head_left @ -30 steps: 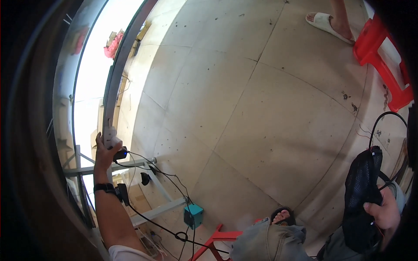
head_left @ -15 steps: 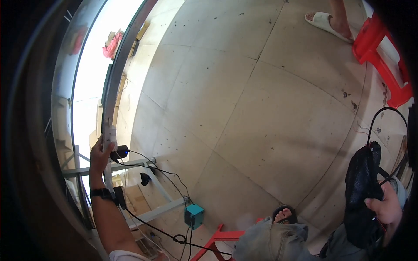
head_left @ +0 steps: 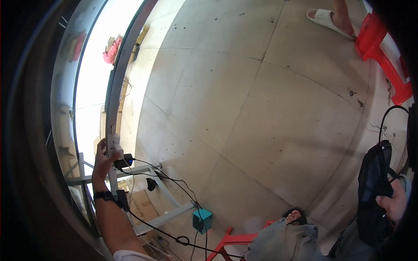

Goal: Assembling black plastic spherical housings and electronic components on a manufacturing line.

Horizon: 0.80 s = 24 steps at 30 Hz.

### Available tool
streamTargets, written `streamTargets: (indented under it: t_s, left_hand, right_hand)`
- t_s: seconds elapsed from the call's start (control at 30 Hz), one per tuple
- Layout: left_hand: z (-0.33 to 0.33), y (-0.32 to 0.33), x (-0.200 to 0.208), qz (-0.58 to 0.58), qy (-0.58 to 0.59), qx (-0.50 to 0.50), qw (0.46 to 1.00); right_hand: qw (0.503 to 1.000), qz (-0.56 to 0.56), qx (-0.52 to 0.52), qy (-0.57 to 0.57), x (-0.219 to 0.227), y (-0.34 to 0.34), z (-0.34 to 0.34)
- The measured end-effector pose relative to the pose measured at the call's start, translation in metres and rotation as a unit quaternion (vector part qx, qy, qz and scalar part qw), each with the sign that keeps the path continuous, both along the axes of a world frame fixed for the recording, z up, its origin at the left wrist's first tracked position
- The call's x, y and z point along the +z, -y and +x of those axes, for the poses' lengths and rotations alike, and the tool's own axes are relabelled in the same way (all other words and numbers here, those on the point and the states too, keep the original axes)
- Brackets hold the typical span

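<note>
My left hand [head_left: 104, 163] reaches to the table's edge, its fingers and thumb around a white power strip [head_left: 112, 174] that runs along it. By the thumb is a white plug [head_left: 116, 141]. Just below sits a black power adapter [head_left: 123, 162] with a small blue light, and nearer my wrist a second black plug [head_left: 122, 199]. At the far right my right hand [head_left: 393, 201] grips a black mesh bag [head_left: 373, 185], with the thumb on its side. A black cable [head_left: 385, 114] loops out of the bag's top.
Cables run from the adapter to a teal box [head_left: 202, 220] on the tiled floor. A grey metal frame [head_left: 167, 217] stands under the table [head_left: 126, 52]. Red stools [head_left: 237, 239] are at the lower middle and upper right, where another person's sandalled foot [head_left: 333, 21] shows.
The whole view has shifted slightly, so most things sit a little farther right. My left hand stays at the power strip; my right hand still grips the mesh bag.
</note>
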<state>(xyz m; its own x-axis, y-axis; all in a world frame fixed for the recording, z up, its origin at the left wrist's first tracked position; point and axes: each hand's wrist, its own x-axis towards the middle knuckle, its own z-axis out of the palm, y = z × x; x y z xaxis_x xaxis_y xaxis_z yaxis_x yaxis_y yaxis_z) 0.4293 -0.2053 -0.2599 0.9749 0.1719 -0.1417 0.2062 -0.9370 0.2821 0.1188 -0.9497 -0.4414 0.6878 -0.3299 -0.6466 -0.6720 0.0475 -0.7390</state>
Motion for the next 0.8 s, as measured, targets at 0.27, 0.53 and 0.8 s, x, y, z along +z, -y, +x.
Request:
streamTargets:
  t_s: [0.27,0.53,0.8]
  left_hand:
    - [0.012,0.004,0.013,0.018,-0.07,0.032,0.997]
    - [0.009,0.011,0.014,-0.062,-0.068,0.016,0.996]
    - [0.009,0.014,0.009,-0.059,-0.057,0.035,0.996]
  right_hand:
    - [0.999,0.018,0.032,-0.035,0.01,-0.014,0.014]
    - [0.999,-0.044,0.002,-0.021,-0.001,-0.016,0.006]
    - [0.999,-0.011,0.013,-0.031,-0.001,-0.011,0.005]
